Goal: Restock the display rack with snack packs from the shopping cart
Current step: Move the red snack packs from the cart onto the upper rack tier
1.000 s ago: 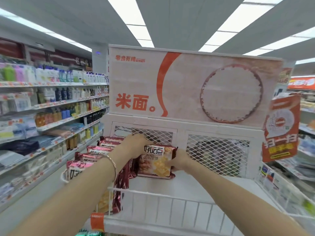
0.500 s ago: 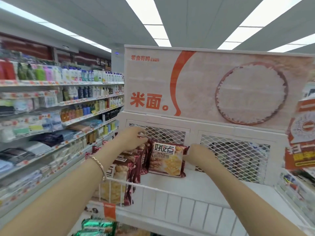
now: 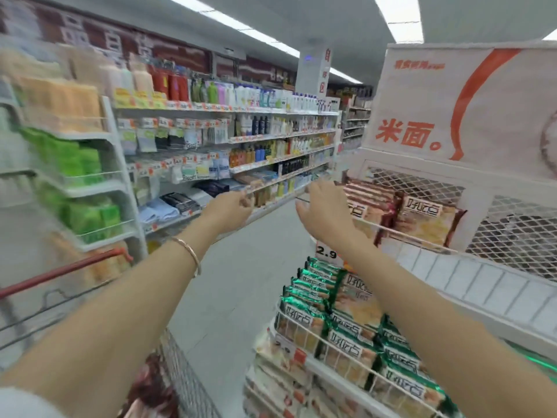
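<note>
Both hands have left roughly five brown foil snack packs (image 3: pixel 425 219) on the white wire rack (image 3: pixel 470 276); empty left hand (image 3: pixel 229 207) loosely curled, right hand (image 3: pixel 326 213) spread

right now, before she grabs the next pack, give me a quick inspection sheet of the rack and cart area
surface: white display rack; top tier filled only at its left end
job's things: brown snack packs stand in the top tier; shopping cart at lower left, contents blurred
clutter: green snack packs fill the tier below; price tag on the rim
grippers: left hand and right hand both in the air, holding nothing
cables: nothing seen
surroundings: aisle shelves of bottles; sign above the rack
</note>
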### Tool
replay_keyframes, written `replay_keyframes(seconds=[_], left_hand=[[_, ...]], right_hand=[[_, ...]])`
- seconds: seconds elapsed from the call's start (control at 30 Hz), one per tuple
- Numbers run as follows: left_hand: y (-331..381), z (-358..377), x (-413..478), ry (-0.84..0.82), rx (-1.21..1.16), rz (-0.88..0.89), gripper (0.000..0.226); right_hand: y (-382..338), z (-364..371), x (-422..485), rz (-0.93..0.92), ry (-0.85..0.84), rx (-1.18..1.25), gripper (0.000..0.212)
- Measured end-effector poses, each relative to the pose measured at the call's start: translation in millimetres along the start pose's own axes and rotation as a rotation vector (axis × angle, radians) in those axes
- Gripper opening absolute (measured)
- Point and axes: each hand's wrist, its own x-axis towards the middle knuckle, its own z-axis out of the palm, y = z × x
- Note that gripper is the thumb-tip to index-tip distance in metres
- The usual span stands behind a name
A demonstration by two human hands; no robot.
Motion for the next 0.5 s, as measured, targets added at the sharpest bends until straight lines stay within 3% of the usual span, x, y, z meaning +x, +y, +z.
replay_keyframes(seconds=[0.23, 0.5], left_hand=[[-170.9, 5.4, -125.3, -0.099, 0.010, -0.282, 0.024], [-301.6, 57.5, -241.1, -0.221, -0.109, -0.675, 0.032]], right_hand=[[-146.9, 113.1, -87.0, -0.132, -0.297, 0.165, 0.041], [-237.4, 242.0, -196.2, -0.243, -0.867, 0.199, 0.032]])
